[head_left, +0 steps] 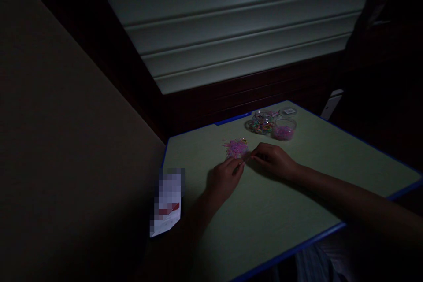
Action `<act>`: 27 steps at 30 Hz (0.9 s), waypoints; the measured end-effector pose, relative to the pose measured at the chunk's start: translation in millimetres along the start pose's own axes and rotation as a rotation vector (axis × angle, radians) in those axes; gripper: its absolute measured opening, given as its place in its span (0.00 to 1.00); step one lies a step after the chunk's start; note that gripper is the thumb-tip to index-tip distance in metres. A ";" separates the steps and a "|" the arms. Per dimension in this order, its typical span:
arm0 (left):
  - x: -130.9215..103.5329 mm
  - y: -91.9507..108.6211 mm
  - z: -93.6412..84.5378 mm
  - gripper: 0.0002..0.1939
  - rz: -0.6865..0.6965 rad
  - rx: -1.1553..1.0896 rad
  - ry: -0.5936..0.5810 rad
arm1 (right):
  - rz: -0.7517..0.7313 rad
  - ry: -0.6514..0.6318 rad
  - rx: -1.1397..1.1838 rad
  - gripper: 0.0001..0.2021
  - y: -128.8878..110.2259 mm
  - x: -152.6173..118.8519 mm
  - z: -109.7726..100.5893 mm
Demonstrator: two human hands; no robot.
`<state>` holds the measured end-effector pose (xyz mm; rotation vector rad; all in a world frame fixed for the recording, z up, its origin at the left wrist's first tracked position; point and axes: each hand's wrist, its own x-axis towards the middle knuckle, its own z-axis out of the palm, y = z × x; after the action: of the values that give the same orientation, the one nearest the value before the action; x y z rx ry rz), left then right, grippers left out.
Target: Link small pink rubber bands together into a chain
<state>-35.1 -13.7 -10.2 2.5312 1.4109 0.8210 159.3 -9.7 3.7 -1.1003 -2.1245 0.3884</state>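
Both my hands meet over the pale green table (264, 211), just on the near side of a loose pile of small pink pieces (237, 147) that look like tiny elastic bands. My left hand (226, 177) is closed in a pinch beside the pile's lower edge. Close to its right, my right hand (272, 158) pinches too, thumb and forefinger together. Something thin and small seems to lie between the two sets of fingertips, too dark and tiny to make out.
Behind my right hand stands a clear round tub (284, 129) with pink pieces inside. Left of it lie multicoloured bands (261, 127) by another clear tub (263, 116). A clear lid (288, 112) is at the back. A white packet (168, 205) sits at the table's left edge, near a wall.
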 end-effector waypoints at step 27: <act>1.9 -2.3 0.0 0.13 0.033 0.003 -0.040 | -0.170 -0.011 -0.058 0.09 0.1 -1.2 1.0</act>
<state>-36.0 -10.9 -10.3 2.5653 1.3627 0.7702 159.2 -10.6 2.4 -0.9424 -2.2317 0.2555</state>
